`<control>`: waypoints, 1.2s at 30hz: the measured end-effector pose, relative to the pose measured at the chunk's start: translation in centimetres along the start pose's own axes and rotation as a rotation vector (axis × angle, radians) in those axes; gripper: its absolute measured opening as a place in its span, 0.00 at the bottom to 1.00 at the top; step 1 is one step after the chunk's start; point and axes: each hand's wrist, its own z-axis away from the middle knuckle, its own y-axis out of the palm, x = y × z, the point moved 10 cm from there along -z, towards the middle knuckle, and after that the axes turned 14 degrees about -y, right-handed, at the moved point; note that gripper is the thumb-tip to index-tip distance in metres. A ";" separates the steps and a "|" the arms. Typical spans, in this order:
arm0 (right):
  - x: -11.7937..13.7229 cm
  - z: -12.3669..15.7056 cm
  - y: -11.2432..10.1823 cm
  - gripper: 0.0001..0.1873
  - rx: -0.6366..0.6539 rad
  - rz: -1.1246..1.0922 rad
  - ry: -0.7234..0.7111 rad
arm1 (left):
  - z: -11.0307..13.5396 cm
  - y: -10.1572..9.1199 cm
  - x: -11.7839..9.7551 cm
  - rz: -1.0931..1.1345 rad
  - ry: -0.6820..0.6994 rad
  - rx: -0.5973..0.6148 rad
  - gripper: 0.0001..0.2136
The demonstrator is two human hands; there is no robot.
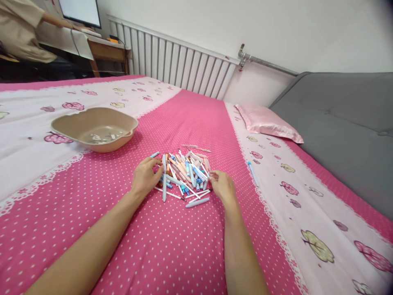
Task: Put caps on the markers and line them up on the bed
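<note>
A heap of several coloured pens [184, 170] lies on the pink dotted bedsheet [172, 246] in front of me. My left hand [144, 177] rests against the heap's left side, its fingers curled around one or two pens there. At the heap's right edge, my right hand [222, 185] has its fingertips pinched together on a pen. A single light blue pen [253, 173] lies apart to the right.
A beige scalloped basin [95, 128] with a few small white bits inside sits at the left. A pink pillow [267, 123] lies by the grey sofa [344, 131]. A radiator [175, 61] lines the wall. Another person [21, 28] sits at a desk far left.
</note>
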 end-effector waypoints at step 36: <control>4.7 0.2 -1.4 0.13 -0.089 -0.114 -0.208 | -0.1 0.3 0.5 0.052 0.008 0.008 0.09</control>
